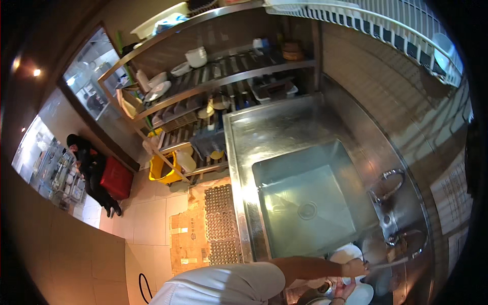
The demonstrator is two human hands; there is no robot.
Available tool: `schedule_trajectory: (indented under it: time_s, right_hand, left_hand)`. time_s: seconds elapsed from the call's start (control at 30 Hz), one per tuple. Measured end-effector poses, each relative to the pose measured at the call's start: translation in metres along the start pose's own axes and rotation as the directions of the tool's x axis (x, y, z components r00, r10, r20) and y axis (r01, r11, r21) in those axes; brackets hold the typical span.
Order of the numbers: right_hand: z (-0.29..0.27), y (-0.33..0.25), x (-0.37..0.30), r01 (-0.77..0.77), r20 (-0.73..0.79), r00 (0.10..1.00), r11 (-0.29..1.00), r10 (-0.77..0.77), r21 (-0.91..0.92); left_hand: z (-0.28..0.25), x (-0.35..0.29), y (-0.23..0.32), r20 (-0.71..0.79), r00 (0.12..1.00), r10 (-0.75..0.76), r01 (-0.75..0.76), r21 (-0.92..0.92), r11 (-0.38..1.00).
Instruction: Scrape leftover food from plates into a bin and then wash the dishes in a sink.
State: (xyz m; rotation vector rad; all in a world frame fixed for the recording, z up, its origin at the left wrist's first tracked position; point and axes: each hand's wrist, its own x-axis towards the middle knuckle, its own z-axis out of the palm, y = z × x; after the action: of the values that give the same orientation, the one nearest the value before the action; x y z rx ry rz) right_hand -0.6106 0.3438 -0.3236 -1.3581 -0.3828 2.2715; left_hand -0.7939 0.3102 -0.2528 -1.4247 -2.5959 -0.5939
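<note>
Beneath the near faucet (409, 244), water streams beside my left hand (355, 268). My left fingers are curled closed, and what they hold, if anything, is too small to make out. One white plate (348, 252) lies just beyond that hand. Closer in, my right hand (344, 291) grips the edge of a white dish (361, 294). Another pale dish (316, 282) and a round metal piece sit left of my hands, near the lower edge. My left forearm (310, 269) reaches across the near rim of the sink.
A steel sink basin (305, 178) holding cloudy water lies beyond my hands, with a second faucet (391, 185) at its right. A wire rack (386, 25) hangs above. Metal shelves (218, 81) carry dishes and tubs. A person (90, 170) leans by a red bin (118, 178).
</note>
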Motion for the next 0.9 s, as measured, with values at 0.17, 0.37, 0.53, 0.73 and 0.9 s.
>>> schedule_trajectory:
  time_s: [0.17, 0.37, 0.53, 0.73, 0.9]
  right_hand:
    - [-0.004, 0.004, 0.006, -0.057, 0.245, 0.969, 0.946, -0.024, 0.320]
    - [0.029, -0.010, -0.009, 0.357, 0.128, 0.919, 0.926, -0.372, 0.127]
    - [0.025, -0.016, -0.043, 0.218, -0.008, 0.976, 0.976, -0.218, -0.017]
    - [0.026, 0.008, -0.022, 0.220, 0.043, 0.973, 0.969, -0.226, 0.113]
    - [0.034, -0.009, 0.000, 0.247, -0.046, 0.967, 0.967, -0.250, -0.057]
  left_hand:
    - [0.027, 0.060, -0.054, 0.113, 0.922, 0.370, -0.363, -0.072, 0.929]
    - [0.065, 0.053, 0.004, 0.305, 0.632, 0.712, -0.594, -0.399, 0.699]
    - [0.009, 0.059, 0.010, -0.041, 0.567, 0.823, -0.681, -0.585, 0.441]
    - [-0.017, 0.034, 0.016, 0.040, 0.598, 0.800, -0.777, -0.216, 0.591]
    - [0.049, 0.013, -0.040, 0.280, 0.874, 0.397, -0.237, -0.469, 0.851]
